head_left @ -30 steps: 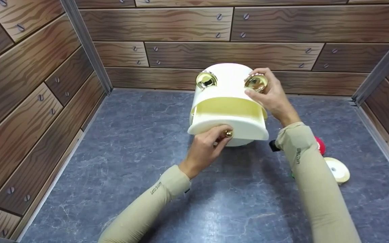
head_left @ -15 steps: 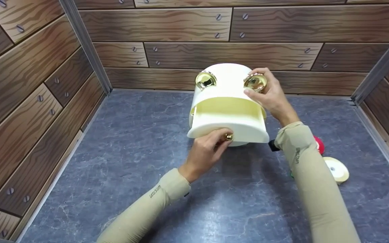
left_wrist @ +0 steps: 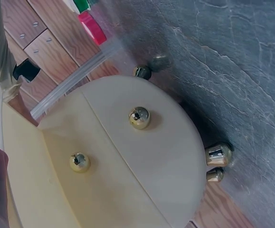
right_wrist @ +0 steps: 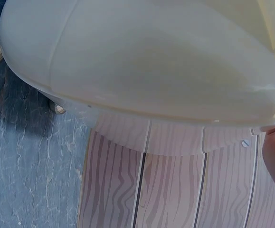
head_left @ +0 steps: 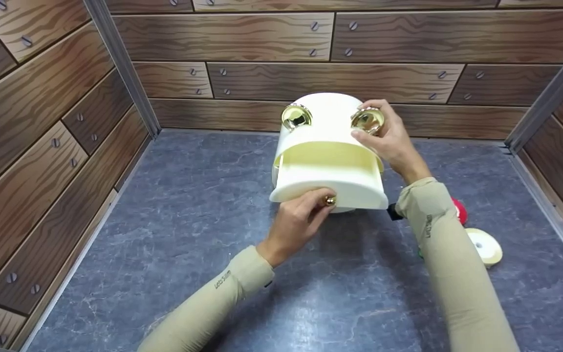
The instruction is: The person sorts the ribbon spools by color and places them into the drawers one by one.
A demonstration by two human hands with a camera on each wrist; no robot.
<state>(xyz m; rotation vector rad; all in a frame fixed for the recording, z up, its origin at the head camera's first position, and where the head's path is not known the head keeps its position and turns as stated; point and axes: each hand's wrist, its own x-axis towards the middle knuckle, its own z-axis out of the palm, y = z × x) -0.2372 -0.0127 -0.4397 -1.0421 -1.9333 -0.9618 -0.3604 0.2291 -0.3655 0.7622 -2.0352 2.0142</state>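
Item: cream round-topped cabinet [head_left: 328,110], on the marbled bench [head_left: 203,195], just off the head view's centre toward 1 o'clock; gold ornaments at its 10 o'clock [head_left: 296,117] and 2 o'clock [head_left: 368,121].

Change: upper drawer [head_left: 359,195] drawn a little further toward 6 o'clock than a second ago, its front now lower in view and more of its interior showing; judged a pull under way, the drawer part-way out; cabinet body scarcely shifted.

Fittings: two further gold knobs [left_wrist: 139,117] below, seen from the left wrist, their fronts apparently flush; gold feet [left_wrist: 218,155] beneath.

Left hand [head_left: 295,222]: at 7 o'clock, thumb and fingers pinching the drawer's gold knob [head_left: 330,201]; forearm entering from 7 o'clock.

Right hand [head_left: 393,139]: at 2 o'clock, gripping the ornament there, thumb on the near side, fingers beyond, apparently steadying the cabinet; forearm rising from 5 o'clock.

Outlying, at 4 o'clock: red object [head_left: 460,211]; cream disc [head_left: 487,248] with centre hole; both partly behind the right sleeve [head_left: 450,254].
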